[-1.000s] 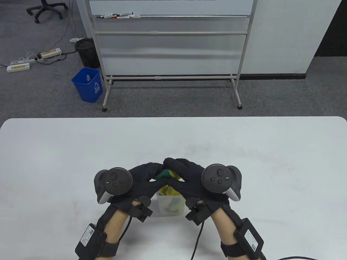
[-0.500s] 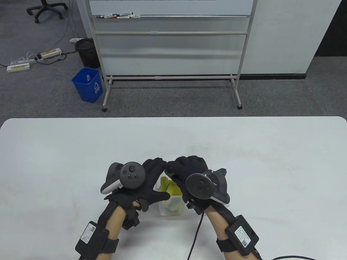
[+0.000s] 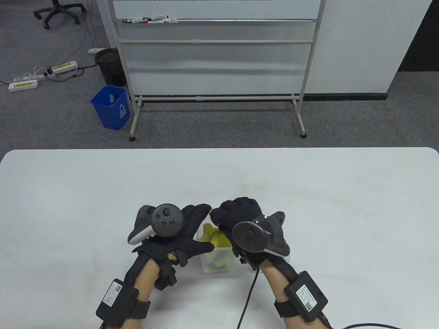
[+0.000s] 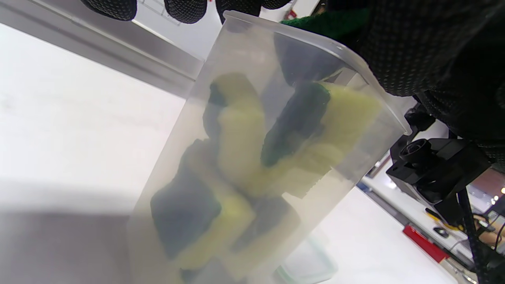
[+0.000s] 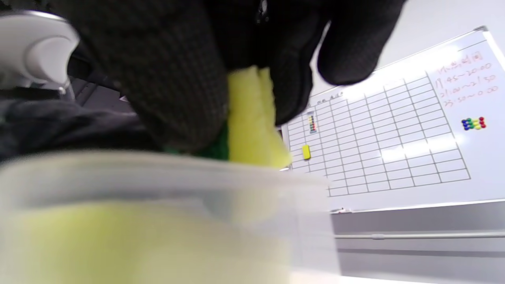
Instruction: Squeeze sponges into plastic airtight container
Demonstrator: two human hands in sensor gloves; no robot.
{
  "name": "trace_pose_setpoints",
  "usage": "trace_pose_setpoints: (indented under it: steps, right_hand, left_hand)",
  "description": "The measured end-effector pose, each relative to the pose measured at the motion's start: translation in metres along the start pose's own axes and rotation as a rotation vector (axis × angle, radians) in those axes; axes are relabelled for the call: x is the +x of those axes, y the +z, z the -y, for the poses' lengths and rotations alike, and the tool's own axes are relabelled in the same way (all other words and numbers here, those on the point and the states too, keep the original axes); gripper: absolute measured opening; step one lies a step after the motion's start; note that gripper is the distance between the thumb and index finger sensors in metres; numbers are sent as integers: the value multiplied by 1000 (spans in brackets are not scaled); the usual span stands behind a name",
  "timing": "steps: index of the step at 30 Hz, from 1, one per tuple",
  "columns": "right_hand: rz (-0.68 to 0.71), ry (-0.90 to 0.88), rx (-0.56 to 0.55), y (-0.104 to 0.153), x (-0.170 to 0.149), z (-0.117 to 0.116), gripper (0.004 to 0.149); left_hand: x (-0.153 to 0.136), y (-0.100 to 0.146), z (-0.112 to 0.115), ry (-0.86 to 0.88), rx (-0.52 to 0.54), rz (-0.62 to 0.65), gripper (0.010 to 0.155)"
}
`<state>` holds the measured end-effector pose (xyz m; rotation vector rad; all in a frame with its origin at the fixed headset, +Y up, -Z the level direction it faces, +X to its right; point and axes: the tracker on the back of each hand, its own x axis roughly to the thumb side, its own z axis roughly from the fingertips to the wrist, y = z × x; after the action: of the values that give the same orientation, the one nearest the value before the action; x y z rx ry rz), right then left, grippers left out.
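A clear plastic container [image 3: 217, 265] stands on the white table near the front, with several yellow-and-green sponges [image 3: 219, 239] packed inside; they show through its wall in the left wrist view [image 4: 240, 134]. My left hand [image 3: 195, 230] grips the container's left side, thumb across the near rim. My right hand [image 3: 234, 213] is over the opening and pinches a yellow-and-green sponge [image 5: 252, 118] just above the rim [image 5: 158, 169]. A green edge of that sponge shows in the left wrist view [image 4: 327, 21].
The white table [image 3: 325, 205] stretches wide around the container. A whiteboard on a metal stand [image 3: 216, 68] and a blue bin [image 3: 111, 108] are on the floor beyond the far edge. A flat clear lid-like piece [image 4: 311, 264] lies beside the container.
Both hands have turned and closed in on the container. The left hand went from the sponge to the container's side. The right hand brought the sponge down to the opening.
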<state>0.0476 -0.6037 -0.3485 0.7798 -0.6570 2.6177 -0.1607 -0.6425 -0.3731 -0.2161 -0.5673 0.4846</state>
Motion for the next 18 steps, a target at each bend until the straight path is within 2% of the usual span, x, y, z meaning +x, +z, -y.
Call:
trace_pose_setpoints:
  steps: [4,9,12,15,18]
  right_hand:
    - [65,31,53,-1,4,-8,43]
    - [70,93,161,-5,8,-14,43]
    - [28,140,227,-9,6,-16,46]
    - [23,144,234,-11,5,-17,54]
    - [30,165,271,-12,7,-20,54]
  left_hand:
    - [0,0,0,5,-4,-1,96]
    - [0,0,0,13,-7,-3,96]
    - [0,0,1,17,-7,-3,96]
    - [-1,0,1,18,-7,-3,96]
    - [-1,0,1,20,-8,-3,96]
